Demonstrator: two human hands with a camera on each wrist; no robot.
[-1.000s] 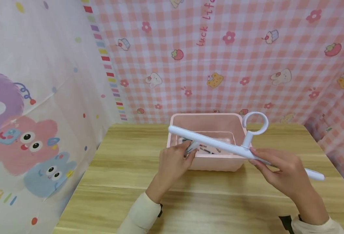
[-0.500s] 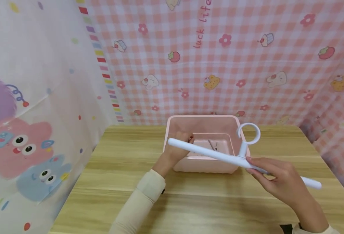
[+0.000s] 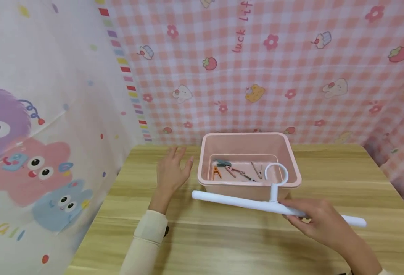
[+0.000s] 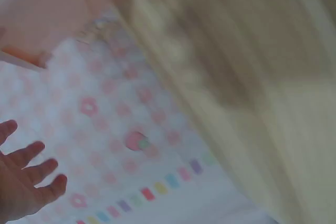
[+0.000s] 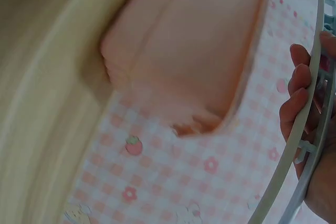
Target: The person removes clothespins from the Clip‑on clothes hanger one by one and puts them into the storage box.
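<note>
My right hand (image 3: 311,219) grips a white plastic hanger (image 3: 250,203) with a round ring hook, held level just in front of a pink plastic bin (image 3: 292,179); the right wrist view shows my fingers (image 5: 295,98) curled round the hanger (image 5: 294,150). Several small clothes pegs (image 3: 237,170) lie in the bottom of the bin. My left hand (image 3: 172,172) hovers over the wooden table (image 3: 222,244) left of the bin, fingers spread and holding nothing; the blurred left wrist view shows those spread fingers (image 4: 31,174).
The table is boxed in by a pink checked cloth wall (image 3: 274,68) behind and to the right. A white cartoon-print curtain (image 3: 40,126) hangs on the left. The bin (image 5: 194,51) stands near the table's far edge.
My left hand has come out of the bin and moved left with fingers spread. The right hand has lowered the hanger toward the table in front of the bin.
</note>
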